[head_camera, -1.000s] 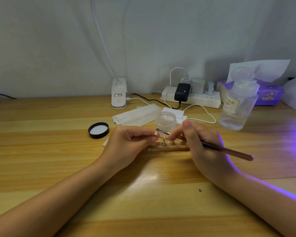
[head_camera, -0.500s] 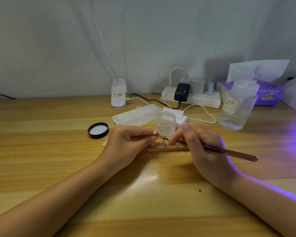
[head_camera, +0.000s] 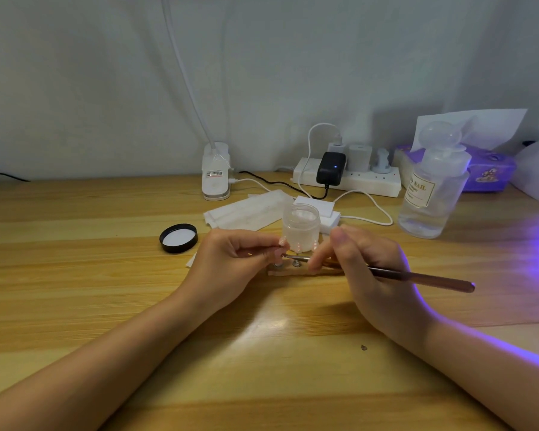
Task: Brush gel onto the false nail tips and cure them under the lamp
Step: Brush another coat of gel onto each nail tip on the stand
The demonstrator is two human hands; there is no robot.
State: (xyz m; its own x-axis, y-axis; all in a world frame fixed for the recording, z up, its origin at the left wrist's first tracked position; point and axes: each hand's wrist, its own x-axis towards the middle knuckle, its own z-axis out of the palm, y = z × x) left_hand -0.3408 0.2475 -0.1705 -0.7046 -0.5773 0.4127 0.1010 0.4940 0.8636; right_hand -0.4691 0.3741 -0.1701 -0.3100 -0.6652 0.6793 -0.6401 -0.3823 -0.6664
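At the centre of the frame the right hand [head_camera: 374, 275] grips a thin metallic-pink brush [head_camera: 423, 279]; the left hand [head_camera: 234, 262] pinches a small nail tip on the pale wooden holder strip [head_camera: 293, 270] on the wooden bench [head_camera: 262, 353]; an open frosted gel jar [head_camera: 301, 227] stands just behind.

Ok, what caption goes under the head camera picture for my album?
Right hand works a gel brush at nail tips on a wooden stand steadied by the left hand.

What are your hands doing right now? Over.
Left hand pinches a small nail stand. Right hand holds the thin metallic brush, tip at the stand. Open clear plastic gel jar just behind. Nothing blocking.
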